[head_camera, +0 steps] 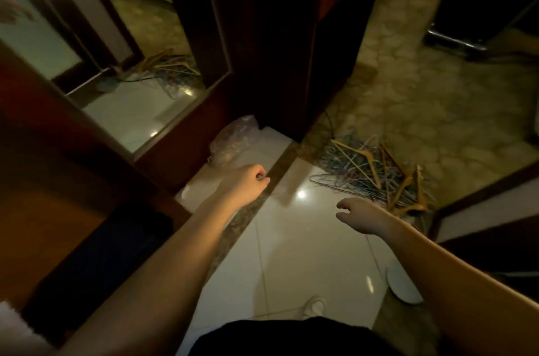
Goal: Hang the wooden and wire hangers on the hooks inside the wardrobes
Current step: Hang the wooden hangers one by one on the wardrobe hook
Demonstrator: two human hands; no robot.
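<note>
On the floor, right of the wardrobe corner: your hanger pile (376, 174) lies tangled where the white tiles (291, 239) meet the patterned carpet (437, 93), near the foot of the dark wardrobe (277, 49).
Pile make-up: mostly thin wire hangers, with a few wooden ones (408, 183) lying on top and toward the right edge.
Left hand (248, 182): curled nearly closed over the tile seam, away from the pile; something small may be pinched in the fingers, but the blur keeps you from telling.
Right hand (361, 217): loosely spread, fingers relaxed, holding nothing, hovering just short of the pile's near edge.
Other items: a crumpled plastic bag (233, 141) sits at the wardrobe base, and a mirror door (116, 64) on your left reflects the same pile.
How the wire ones will handle: light and springy, likely hooked through each other, so one pulled hard will probably drag several.
How the wooden ones will handle: stiff and heavier, unlikely to bend, easy to lift clean.
Where to take hold: grip a wooden hanger at the shoulder bar near its hook; for wire, pinch the neck just under the hook and shake it loose.
Stage: judged from the pile's size, most of the hanging is yet to do.
</note>
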